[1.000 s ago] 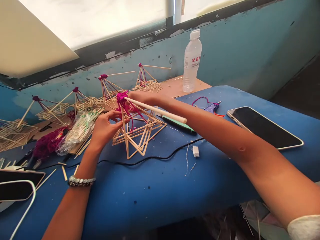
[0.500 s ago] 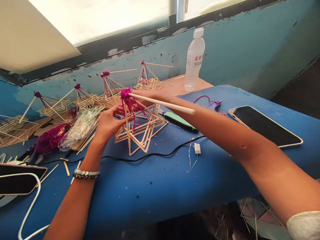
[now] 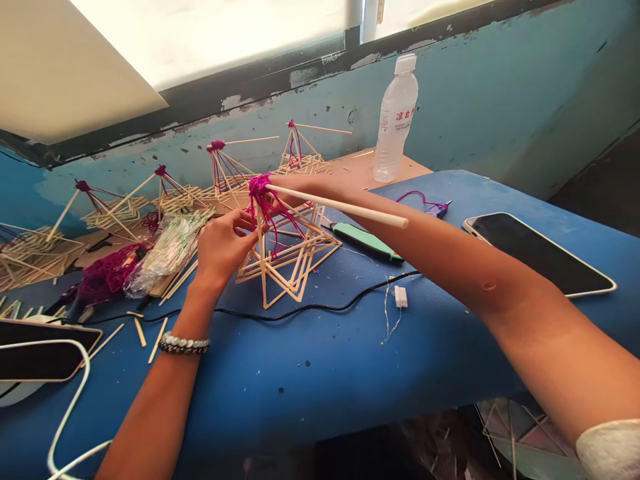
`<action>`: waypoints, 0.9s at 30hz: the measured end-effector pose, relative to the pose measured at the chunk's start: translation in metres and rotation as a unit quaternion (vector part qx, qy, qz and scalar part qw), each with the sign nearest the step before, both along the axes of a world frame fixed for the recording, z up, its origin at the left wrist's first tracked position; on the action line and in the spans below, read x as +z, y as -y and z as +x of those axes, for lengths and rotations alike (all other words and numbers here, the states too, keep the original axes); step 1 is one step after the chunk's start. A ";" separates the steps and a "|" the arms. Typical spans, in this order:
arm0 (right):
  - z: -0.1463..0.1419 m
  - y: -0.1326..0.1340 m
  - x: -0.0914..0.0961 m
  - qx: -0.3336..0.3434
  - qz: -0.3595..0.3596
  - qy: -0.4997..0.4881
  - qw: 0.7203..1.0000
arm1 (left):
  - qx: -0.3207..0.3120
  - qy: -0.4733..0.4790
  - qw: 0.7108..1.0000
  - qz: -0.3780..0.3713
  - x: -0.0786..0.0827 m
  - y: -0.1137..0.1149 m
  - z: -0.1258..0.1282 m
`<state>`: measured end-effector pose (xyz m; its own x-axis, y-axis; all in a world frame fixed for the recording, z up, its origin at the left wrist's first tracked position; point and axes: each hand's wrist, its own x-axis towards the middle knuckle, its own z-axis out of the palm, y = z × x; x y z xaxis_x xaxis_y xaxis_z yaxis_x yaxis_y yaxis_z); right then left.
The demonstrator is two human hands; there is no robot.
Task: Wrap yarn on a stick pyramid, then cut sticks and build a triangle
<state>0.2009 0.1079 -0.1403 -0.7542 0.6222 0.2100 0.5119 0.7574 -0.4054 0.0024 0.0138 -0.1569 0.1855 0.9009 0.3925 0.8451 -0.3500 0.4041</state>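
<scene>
In front of me a wooden stick frame (image 3: 295,287) stands on the blue table, its base a star-like stack of thin sticks. Dark magenta yarn (image 3: 259,186) is bound round its peak, with loose strands hanging inside. A thicker round stick (image 3: 345,207) juts from the peak toward the right. My left hand (image 3: 225,243) is closed at the frame's left side, thumb and fingers around an upright below the yarn. My right hand (image 3: 283,190) reaches in behind the peak; its fingers are mostly hidden by yarn and sticks, so their grip cannot be told.
Similar stick frames (image 3: 220,173) line the wall. A bagged stick bundle (image 3: 165,253) and a magenta yarn heap (image 3: 107,273) lie left. A green-handled tool (image 3: 367,241), black cable (image 3: 320,309), small white block (image 3: 401,297), phone (image 3: 540,253) and water bottle (image 3: 397,120) are on the right.
The whole view has shifted slightly, so things appear a little farther right. My left hand's thumb and fingers have drawn closer together at the frame's upright. My right hand stays behind the peak.
</scene>
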 end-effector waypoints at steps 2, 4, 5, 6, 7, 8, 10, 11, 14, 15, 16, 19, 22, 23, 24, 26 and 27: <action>-0.001 -0.002 0.001 0.029 -0.023 -0.002 0.999 | -0.002 -0.010 1.000 0.011 0.000 0.001 0.001; -0.003 -0.003 0.001 0.052 -0.020 0.003 0.998 | -0.005 -0.012 1.000 0.011 0.001 0.002 0.001; -0.004 -0.002 0.001 0.058 -0.007 0.006 0.998 | -0.005 -0.011 1.000 0.009 0.001 0.002 0.001; -0.005 -0.002 0.001 0.063 0.010 0.007 0.998 | -0.005 -0.009 1.000 0.005 0.001 0.002 0.001; -0.006 -0.002 0.000 0.067 0.028 0.008 0.997 | -0.003 -0.008 1.000 0.003 0.001 0.003 0.001; -0.006 -0.003 -0.001 0.074 0.044 0.006 0.996 | -0.003 -0.006 1.000 0.000 0.002 0.003 0.001; -0.004 -0.006 -0.005 0.093 0.072 0.004 0.993 | -0.003 -0.006 1.000 -0.010 0.002 0.004 0.001; -0.003 -0.008 -0.007 0.099 0.086 0.008 0.991 | -0.003 -0.007 1.000 -0.016 0.002 0.004 0.001; 0.001 -0.014 -0.015 0.095 0.151 0.024 0.984 | -0.003 -0.020 0.999 -0.033 0.003 0.004 0.001; 0.002 -0.016 -0.017 0.092 0.172 0.024 0.980 | -0.001 -0.028 0.999 -0.035 0.003 0.005 0.001; 0.003 -0.016 -0.019 0.092 0.188 0.021 0.978 | 0.002 -0.037 0.999 -0.035 0.003 0.005 0.001; 0.003 -0.015 -0.020 0.108 0.188 0.011 0.976 | 0.019 -0.067 0.997 -0.029 0.005 0.008 0.002; 0.002 -0.010 -0.017 0.098 0.157 0.016 0.983 | 0.034 -0.094 0.995 -0.024 0.008 0.011 0.005; 0.001 -0.008 -0.015 0.091 0.141 0.014 0.986 | 0.037 -0.104 0.994 -0.021 0.009 0.012 0.005; 0.001 -0.006 -0.013 0.086 0.123 0.010 0.989 | 0.040 -0.114 0.993 -0.017 0.009 0.013 0.006; -0.001 -0.005 -0.009 0.087 0.088 0.000 0.992 | 0.043 -0.135 0.990 -0.005 0.010 0.015 0.007; -0.002 -0.004 -0.007 0.091 0.069 -0.006 0.993 | 0.044 -0.143 0.989 0.002 0.010 0.015 0.007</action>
<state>0.1988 0.1123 -0.1469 -0.8486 0.4409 0.2923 0.3577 0.8854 -0.2970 0.0096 -0.0014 -0.1469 0.2106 0.9174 0.3378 0.9520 -0.2710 0.1426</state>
